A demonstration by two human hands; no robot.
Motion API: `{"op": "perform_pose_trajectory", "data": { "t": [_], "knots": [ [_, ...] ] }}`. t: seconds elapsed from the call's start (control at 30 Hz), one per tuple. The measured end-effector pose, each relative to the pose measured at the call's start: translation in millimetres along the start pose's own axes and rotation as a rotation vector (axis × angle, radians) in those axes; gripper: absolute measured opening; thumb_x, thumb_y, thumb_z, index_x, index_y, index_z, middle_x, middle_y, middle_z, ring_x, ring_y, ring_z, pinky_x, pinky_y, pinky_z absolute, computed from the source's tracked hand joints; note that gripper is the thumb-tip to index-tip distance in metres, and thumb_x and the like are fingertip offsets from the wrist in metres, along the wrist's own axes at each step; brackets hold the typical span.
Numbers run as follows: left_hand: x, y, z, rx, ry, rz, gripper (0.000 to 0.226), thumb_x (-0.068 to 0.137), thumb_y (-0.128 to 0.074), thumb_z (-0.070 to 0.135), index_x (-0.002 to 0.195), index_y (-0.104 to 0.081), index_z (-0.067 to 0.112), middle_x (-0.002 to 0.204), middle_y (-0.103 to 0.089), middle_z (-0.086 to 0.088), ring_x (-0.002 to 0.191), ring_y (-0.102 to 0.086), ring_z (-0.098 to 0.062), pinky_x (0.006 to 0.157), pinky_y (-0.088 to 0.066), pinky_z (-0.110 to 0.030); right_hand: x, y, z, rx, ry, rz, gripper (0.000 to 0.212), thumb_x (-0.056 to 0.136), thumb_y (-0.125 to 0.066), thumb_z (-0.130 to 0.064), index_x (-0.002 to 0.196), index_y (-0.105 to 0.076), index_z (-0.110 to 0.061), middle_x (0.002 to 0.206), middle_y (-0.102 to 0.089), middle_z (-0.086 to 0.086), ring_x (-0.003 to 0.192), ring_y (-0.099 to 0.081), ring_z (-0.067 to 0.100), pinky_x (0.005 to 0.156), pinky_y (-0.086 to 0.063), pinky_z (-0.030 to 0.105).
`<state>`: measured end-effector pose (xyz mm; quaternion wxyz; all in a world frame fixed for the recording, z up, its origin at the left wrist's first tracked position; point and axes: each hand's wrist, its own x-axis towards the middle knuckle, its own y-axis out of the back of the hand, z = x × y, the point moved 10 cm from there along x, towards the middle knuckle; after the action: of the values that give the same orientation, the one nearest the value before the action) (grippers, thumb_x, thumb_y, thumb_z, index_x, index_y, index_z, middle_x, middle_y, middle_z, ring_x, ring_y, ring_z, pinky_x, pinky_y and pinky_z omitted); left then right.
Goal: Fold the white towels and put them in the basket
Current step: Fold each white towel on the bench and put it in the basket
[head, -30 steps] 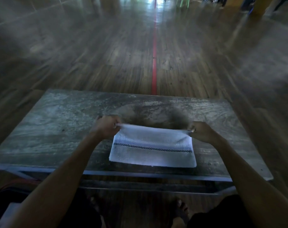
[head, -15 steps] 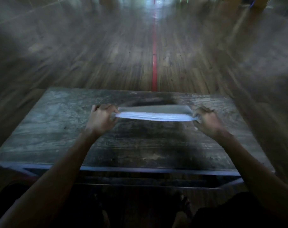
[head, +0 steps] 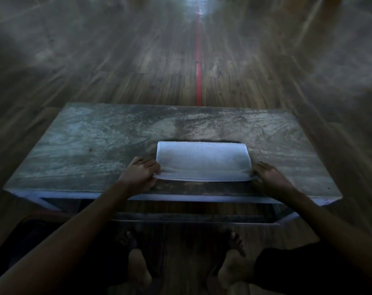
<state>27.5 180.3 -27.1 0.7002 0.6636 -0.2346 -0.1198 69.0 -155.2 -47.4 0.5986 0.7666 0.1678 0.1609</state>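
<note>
A white towel (head: 202, 159) lies folded on the worn grey table (head: 91, 143), a little right of centre and close to the near edge. My left hand (head: 140, 174) pinches its near left corner. My right hand (head: 269, 176) pinches its near right corner. The towel's near edge is lifted slightly between the two hands, while the fold lies flat at the far side. No basket is in view.
The table's near edge (head: 180, 196) runs just below my hands, with a metal frame under it. My bare feet (head: 234, 265) rest on the wooden floor beneath. A red line (head: 199, 81) crosses the floor beyond the table.
Both hands lifted the towel's near edge up and away across the table, then brought it back toward me. The towel now lies folded over, narrower and farther from the near edge.
</note>
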Motion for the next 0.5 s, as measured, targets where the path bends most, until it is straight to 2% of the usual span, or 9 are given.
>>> {"op": "perform_pose_trajectory", "data": {
  "t": [0.13, 0.2, 0.27, 0.33, 0.4, 0.5],
  "knots": [
    [-16.9, 3.1, 4.4, -0.042, 0.164, 0.021, 0.030, 0.065, -0.048, 0.040, 0.082, -0.061, 0.018, 0.083, -0.066, 0.001, 0.077, -0.065, -0.025, 0.079, -0.036, -0.034, -22.1, 2.3, -11.8, -0.159, -0.107, -0.025, 0.029, 0.066, -0.055, -0.031, 0.090, -0.060, -0.016, 0.099, -0.060, 0.009, 0.095, -0.059, 0.032, 0.076, -0.037, 0.038],
    [-17.7, 13.1, 13.7, -0.082, 0.258, 0.113, 0.036, 0.068, -0.048, 0.044, 0.087, -0.063, 0.017, 0.087, -0.066, 0.001, 0.081, -0.065, -0.024, 0.083, -0.034, -0.035, -26.6, 8.2, -21.6, -0.123, -0.168, 0.031, 0.035, 0.070, -0.048, -0.038, 0.095, -0.057, -0.015, 0.103, -0.056, 0.007, 0.102, -0.053, 0.029, 0.080, -0.033, 0.036],
    [-12.4, 14.2, 35.2, -0.120, 0.281, 0.171, 0.043, 0.076, -0.046, 0.044, 0.101, -0.065, 0.016, 0.103, -0.068, -0.001, 0.096, -0.064, -0.022, 0.089, -0.035, -0.035, -27.7, 7.3, -39.3, -0.048, -0.207, 0.091, 0.048, 0.076, -0.040, -0.047, 0.109, -0.055, -0.016, 0.115, -0.054, 0.007, 0.110, -0.049, 0.027, 0.088, -0.034, 0.038],
    [-2.3, -0.2, 63.8, -0.117, 0.249, 0.126, 0.050, 0.085, -0.041, 0.043, 0.120, -0.061, 0.013, 0.126, -0.062, -0.005, 0.117, -0.057, -0.022, 0.099, -0.037, -0.040, -25.6, -6.9, -62.9, -0.053, -0.194, 0.122, 0.062, 0.083, -0.034, -0.055, 0.129, -0.049, -0.015, 0.135, -0.050, 0.008, 0.126, -0.044, 0.028, 0.099, -0.033, 0.043],
    [5.3, -21.3, 85.3, -0.092, 0.214, 0.024, 0.055, 0.091, -0.035, 0.043, 0.131, -0.054, 0.011, 0.138, -0.053, -0.007, 0.128, -0.048, -0.023, 0.103, -0.037, -0.047, -24.2, -29.7, -84.7, -0.094, -0.143, 0.091, 0.070, 0.089, -0.028, -0.061, 0.141, -0.040, -0.015, 0.149, -0.039, 0.007, 0.139, -0.034, 0.025, 0.109, -0.024, 0.043],
    [1.1, -41.7, 85.1, -0.048, 0.236, -0.072, 0.058, 0.097, -0.024, 0.046, 0.137, -0.048, 0.011, 0.143, -0.047, -0.008, 0.134, -0.042, -0.023, 0.106, -0.037, -0.049, -31.2, -44.9, -90.7, -0.160, -0.126, 0.078, 0.074, 0.094, -0.018, -0.064, 0.144, -0.038, -0.014, 0.151, -0.034, 0.007, 0.140, -0.031, 0.023, 0.115, -0.014, 0.040]
  ]
}}
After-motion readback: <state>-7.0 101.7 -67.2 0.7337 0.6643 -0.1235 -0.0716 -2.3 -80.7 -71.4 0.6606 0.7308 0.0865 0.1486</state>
